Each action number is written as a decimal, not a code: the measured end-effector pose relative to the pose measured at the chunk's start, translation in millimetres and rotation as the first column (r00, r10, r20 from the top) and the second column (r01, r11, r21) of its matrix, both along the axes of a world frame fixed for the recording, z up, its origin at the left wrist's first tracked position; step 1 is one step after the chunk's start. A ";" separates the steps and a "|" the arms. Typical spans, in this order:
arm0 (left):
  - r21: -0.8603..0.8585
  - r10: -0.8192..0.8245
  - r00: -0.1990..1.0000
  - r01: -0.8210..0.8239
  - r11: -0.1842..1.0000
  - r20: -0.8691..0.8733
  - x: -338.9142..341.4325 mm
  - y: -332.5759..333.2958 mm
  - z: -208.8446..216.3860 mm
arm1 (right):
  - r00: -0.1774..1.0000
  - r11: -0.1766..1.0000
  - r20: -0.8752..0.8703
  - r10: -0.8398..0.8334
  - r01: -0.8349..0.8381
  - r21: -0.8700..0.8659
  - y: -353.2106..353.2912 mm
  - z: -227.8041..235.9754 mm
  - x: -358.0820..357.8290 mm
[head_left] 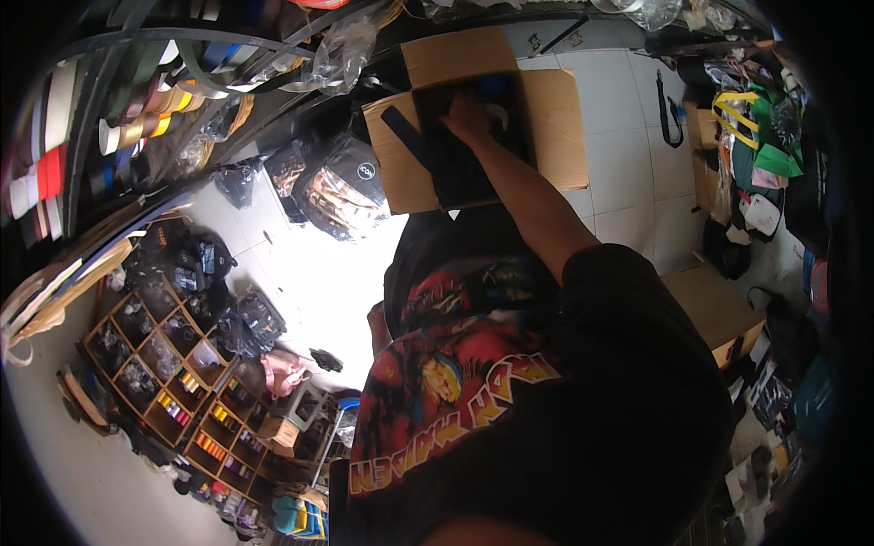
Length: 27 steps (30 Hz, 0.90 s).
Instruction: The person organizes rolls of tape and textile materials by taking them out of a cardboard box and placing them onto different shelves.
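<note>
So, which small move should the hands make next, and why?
Perhaps the left hand should steady the open brown cardboard box: the right hand is inside it, while the left hand, only partly visible, is beside the black printed T-shirt, away from the box.

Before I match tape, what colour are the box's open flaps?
The flaps are brown; the head view shows this.

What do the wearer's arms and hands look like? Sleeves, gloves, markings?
Right hand: no glove visible. Right forearm: bare, no cables or clear markings. Loose black short sleeve on that arm. Left hand barely shows; details unclear.
</note>
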State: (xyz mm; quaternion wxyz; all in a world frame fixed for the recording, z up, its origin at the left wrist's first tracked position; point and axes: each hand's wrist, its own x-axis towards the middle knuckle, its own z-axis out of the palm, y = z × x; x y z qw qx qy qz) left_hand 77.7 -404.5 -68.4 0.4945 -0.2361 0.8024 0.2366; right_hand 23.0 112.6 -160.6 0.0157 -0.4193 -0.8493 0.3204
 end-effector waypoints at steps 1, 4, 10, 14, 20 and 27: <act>-0.023 -0.026 0.999 0.027 0.999 0.046 9.3 -5.1 1.8 | 1.000 0.999 0.008 0.018 -0.018 -0.038 2.5 7.4 -3.2; -0.042 -0.044 0.996 0.047 0.998 0.076 17.9 -8.0 3.8 | 0.989 0.997 -0.145 0.021 -0.031 -0.065 2.3 6.2 1.0; -0.027 -0.046 0.996 0.048 0.998 0.071 14.0 4.5 2.3 | 0.886 0.929 -0.404 -0.225 0.069 -0.364 4.0 21.9 34.0; 0.036 -0.047 0.999 0.047 0.998 -0.001 -13.9 30.6 2.5 | 0.831 0.906 -0.422 -0.362 0.207 -0.370 31.2 26.0 78.3; 0.384 0.029 0.948 0.100 0.918 -0.316 -75.0 137.5 17.1 | 0.698 0.638 -0.302 -0.649 0.283 -0.716 38.5 57.1 148.5; 0.723 -0.095 0.968 0.236 0.649 -0.231 -79.5 317.6 81.6 | 0.882 0.747 -0.296 -0.368 0.090 -0.659 8.5 115.7 143.8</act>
